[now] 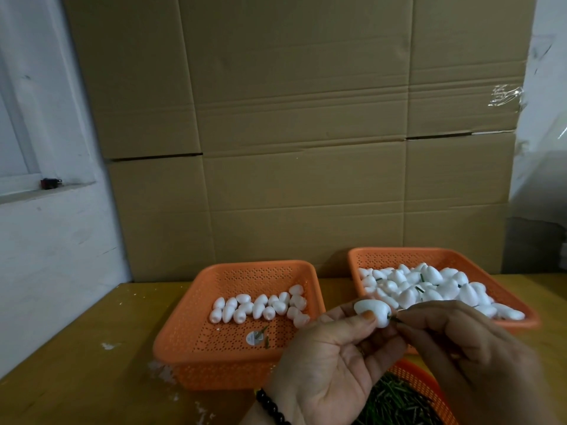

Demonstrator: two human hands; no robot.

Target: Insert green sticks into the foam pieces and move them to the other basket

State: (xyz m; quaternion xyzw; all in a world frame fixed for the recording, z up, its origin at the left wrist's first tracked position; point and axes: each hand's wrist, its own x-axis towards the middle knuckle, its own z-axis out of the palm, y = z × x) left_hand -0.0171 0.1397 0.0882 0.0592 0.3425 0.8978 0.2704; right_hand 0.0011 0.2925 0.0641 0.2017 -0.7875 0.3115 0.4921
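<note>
1. The left hand (331, 354) pinches a foam piece (372, 314); the right hand (469, 357) pinches a green stick (393, 318) at its end.
2. The right basket (368, 256) is heaped with foam, some pieces showing sticks.
3. The left basket (214, 357) holds about twenty pieces, apparently without sticks.

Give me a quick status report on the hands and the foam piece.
Left hand holds foam piece. Right hand pinches green stick at its end, partly in. Right basket unobstructed.
</note>
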